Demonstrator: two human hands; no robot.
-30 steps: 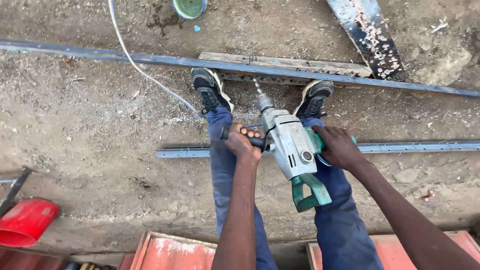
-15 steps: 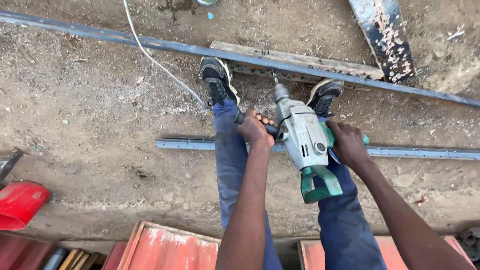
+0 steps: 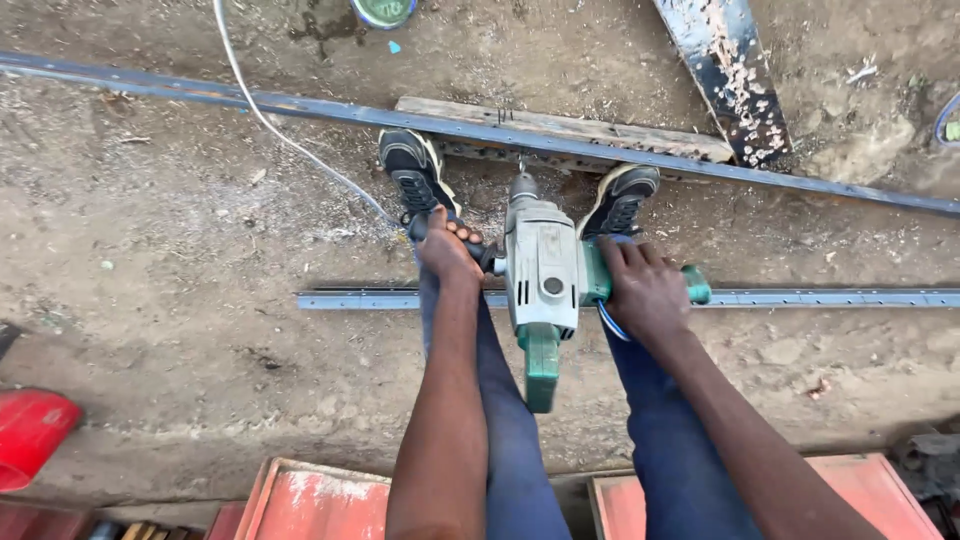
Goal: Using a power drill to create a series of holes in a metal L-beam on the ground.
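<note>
Red container (image 3: 30, 435) far left on dirt ground. Left hand (image 3: 447, 248) clenched on black side handle of grey-green electric drill (image 3: 541, 270); right hand (image 3: 645, 290) clenched on green handle opposite. Drill between both hands, equally near, long axis pointing away, bit down on long steel bar (image 3: 300, 105) between shoes. Second steel bar (image 3: 820, 298) underneath.

drill (image 3: 541, 275) between both shoes (image 3: 415, 170), steel rail (image 3: 830, 298) beneath
</note>
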